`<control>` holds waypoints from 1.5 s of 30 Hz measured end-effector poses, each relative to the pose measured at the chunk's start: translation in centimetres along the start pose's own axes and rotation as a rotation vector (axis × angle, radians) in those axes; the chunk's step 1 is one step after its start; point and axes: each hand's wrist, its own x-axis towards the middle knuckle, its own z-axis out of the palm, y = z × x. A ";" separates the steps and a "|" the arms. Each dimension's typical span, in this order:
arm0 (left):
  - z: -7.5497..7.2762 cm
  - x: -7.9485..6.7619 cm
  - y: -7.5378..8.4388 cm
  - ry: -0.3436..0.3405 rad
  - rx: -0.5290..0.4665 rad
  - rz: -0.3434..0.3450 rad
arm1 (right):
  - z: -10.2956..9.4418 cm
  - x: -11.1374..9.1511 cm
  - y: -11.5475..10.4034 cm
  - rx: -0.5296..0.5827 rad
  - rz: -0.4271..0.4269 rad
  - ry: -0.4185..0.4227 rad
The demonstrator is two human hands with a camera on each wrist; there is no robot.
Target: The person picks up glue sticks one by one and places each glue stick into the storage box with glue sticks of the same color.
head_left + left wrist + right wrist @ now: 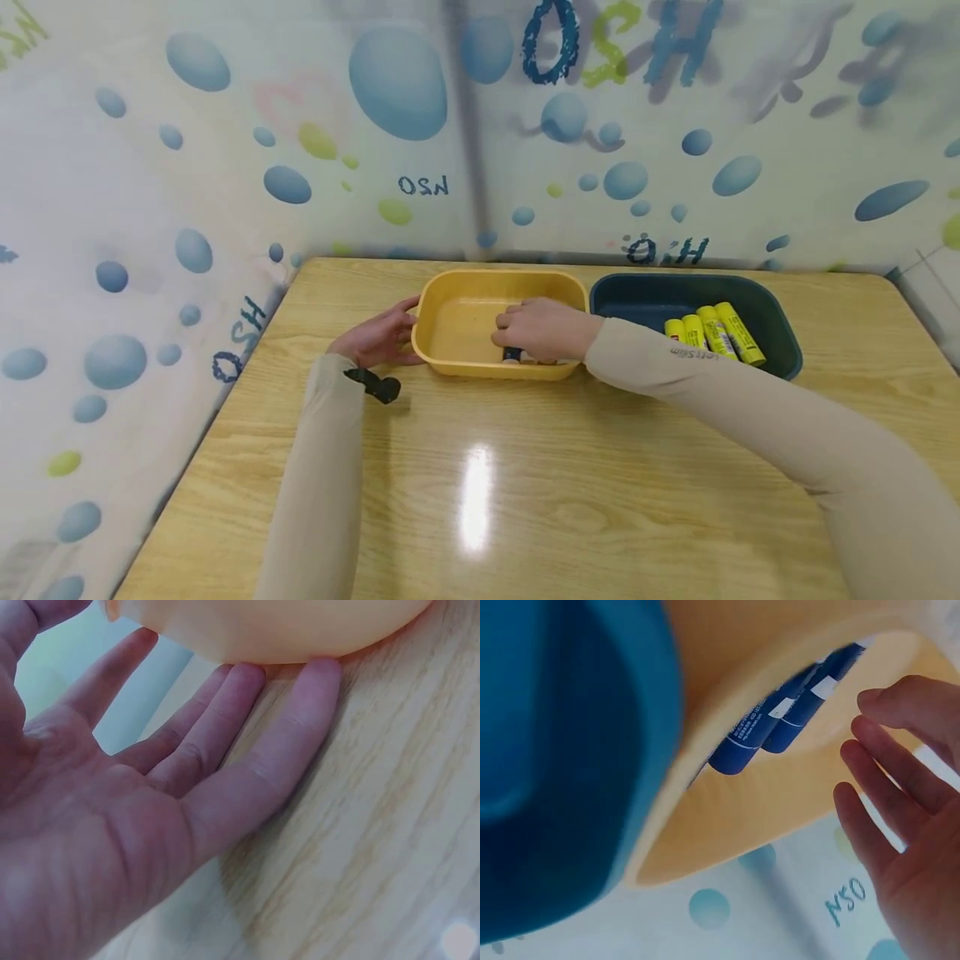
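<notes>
A yellow plastic bin [468, 362] stands near the back of the table. My left hand [381, 335] is at its left end, and in the left wrist view extended fingers [244, 761] reach the bin's lower wall. Over the bin's right part is my right hand [546, 330]. In the right wrist view its fingers are loosely bent with nothing between them, beside the blue printed tubes [742, 742] with white bands. These tubes lie along the bin's near side; in the head view the hand mostly hides them, with one dark blue tube [512, 354] showing.
A dark blue bin [630, 292] stands right beside the yellow one and holds several yellow glue sticks [716, 332] at its right side. The wooden table [480, 467] meets a patterned wall covering [480, 150] at the back and left. A black strap [372, 384] hangs at my left wrist.
</notes>
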 end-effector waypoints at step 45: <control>1.4 -1.9 1.5 0.168 0.326 0.037 | 4.3 -19.3 0.8 0.175 0.405 0.429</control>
